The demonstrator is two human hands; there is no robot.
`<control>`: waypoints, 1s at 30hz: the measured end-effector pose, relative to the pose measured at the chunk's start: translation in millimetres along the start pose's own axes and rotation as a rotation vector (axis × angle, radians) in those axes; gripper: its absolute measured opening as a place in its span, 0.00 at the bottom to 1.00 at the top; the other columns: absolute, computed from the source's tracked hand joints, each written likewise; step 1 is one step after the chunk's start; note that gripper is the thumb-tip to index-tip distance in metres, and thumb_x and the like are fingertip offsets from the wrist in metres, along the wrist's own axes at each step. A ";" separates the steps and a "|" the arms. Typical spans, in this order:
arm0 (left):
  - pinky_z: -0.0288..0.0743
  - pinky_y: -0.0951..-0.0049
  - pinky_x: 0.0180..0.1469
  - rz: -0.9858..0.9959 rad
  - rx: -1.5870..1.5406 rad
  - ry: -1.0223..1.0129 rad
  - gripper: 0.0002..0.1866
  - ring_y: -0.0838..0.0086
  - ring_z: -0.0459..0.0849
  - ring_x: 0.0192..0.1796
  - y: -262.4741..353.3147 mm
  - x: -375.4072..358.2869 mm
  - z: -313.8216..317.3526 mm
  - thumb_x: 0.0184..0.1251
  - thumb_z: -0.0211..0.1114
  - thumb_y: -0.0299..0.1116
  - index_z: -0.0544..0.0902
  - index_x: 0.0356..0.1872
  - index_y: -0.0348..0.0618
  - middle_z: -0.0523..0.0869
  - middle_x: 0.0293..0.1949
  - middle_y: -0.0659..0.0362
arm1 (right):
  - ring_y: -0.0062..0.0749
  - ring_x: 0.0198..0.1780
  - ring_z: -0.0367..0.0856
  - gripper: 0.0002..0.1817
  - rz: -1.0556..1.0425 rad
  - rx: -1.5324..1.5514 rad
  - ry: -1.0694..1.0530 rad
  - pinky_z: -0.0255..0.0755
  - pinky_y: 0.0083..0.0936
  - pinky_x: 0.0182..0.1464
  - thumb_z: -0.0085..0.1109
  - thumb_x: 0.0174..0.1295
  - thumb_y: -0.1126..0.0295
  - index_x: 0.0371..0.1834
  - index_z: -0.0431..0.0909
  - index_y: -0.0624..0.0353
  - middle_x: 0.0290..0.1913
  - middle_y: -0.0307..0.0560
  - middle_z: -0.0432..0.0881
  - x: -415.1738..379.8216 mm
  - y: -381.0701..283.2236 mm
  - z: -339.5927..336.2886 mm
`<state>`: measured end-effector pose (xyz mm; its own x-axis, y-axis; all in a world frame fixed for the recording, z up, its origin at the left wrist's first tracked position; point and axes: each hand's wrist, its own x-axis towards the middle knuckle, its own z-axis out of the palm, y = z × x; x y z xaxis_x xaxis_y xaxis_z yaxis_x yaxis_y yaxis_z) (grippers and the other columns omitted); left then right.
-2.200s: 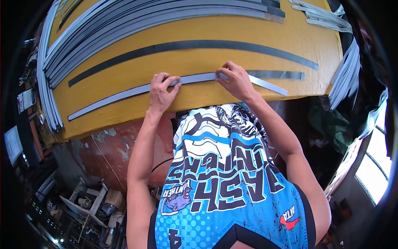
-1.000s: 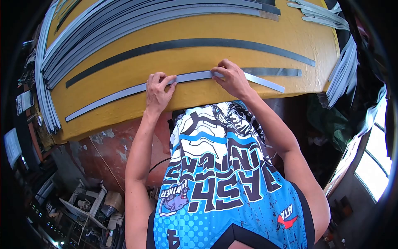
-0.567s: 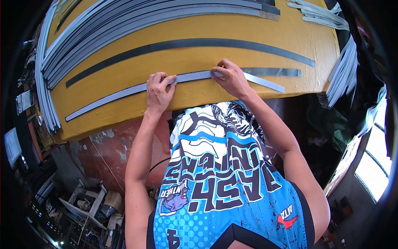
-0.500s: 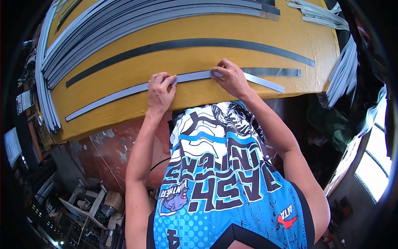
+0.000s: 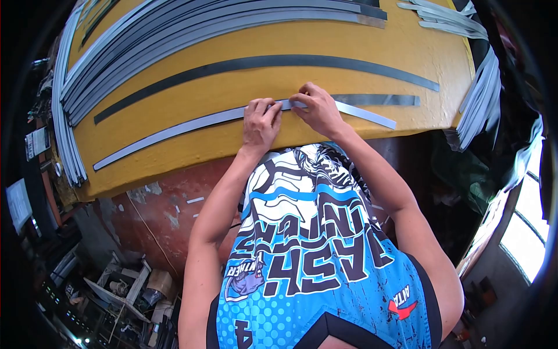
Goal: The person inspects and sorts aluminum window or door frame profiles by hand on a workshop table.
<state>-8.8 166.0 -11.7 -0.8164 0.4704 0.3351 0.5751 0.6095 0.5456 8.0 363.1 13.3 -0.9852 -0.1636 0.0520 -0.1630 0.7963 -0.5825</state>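
Observation:
A long light grey strip (image 5: pixel 186 129) lies along the near edge of the yellow table (image 5: pixel 174 99), on top of a dark strip whose end (image 5: pixel 378 100) shows at the right. My left hand (image 5: pixel 261 123) pinches the light strip near its middle. Just to the right, my right hand (image 5: pixel 317 109) pinches the same strip, thumb and forefinger closed on it. Only a short stretch of strip shows between the two hands. The light strip's right end angles down, apart from the dark one. Farther back lies a separate dark strip (image 5: pixel 261 60).
A thick stack of grey and dark strips (image 5: pixel 192 35) covers the table's far left. More strips (image 5: pixel 68 128) hang over its left edge, and a bundle (image 5: pixel 485 87) hangs over the right corner. Below left is a wooden rack (image 5: pixel 119 291) with clutter.
My left hand has slid right along the light strip, closer to my right hand. My right hand has shifted very slightly left and still pinches the strip.

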 end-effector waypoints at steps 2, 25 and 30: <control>0.73 0.61 0.56 0.014 -0.019 0.009 0.11 0.61 0.80 0.51 5.2 3.9 7.6 0.59 0.71 0.26 0.88 0.43 0.38 0.84 0.44 0.55 | 0.43 0.45 0.81 0.10 -0.006 0.008 0.018 0.76 0.36 0.49 0.70 0.55 0.68 0.41 0.87 0.53 0.42 0.47 0.80 0.2 -0.4 0.6; 0.70 0.63 0.52 -0.100 0.030 -0.037 0.12 0.65 0.77 0.46 17.9 12.6 14.2 0.62 0.72 0.38 0.90 0.44 0.47 0.80 0.41 0.58 | 0.44 0.48 0.80 0.12 0.058 -0.037 -0.079 0.75 0.38 0.50 0.71 0.56 0.65 0.43 0.86 0.52 0.43 0.46 0.80 -33.4 57.7 -71.9; 0.68 0.62 0.53 -0.148 0.030 -0.084 0.12 0.64 0.76 0.50 18.6 12.4 15.3 0.60 0.73 0.37 0.89 0.44 0.50 0.79 0.43 0.58 | 0.43 0.47 0.80 0.11 0.059 -0.053 -0.072 0.74 0.37 0.51 0.71 0.55 0.65 0.42 0.88 0.50 0.42 0.46 0.80 -32.1 61.9 -68.3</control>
<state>-7.4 193.0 -9.1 -0.8857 0.4249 0.1870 0.4514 0.6944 0.5604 25.9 457.4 30.9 -0.9870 -0.1557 -0.0410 -0.1093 0.8350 -0.5393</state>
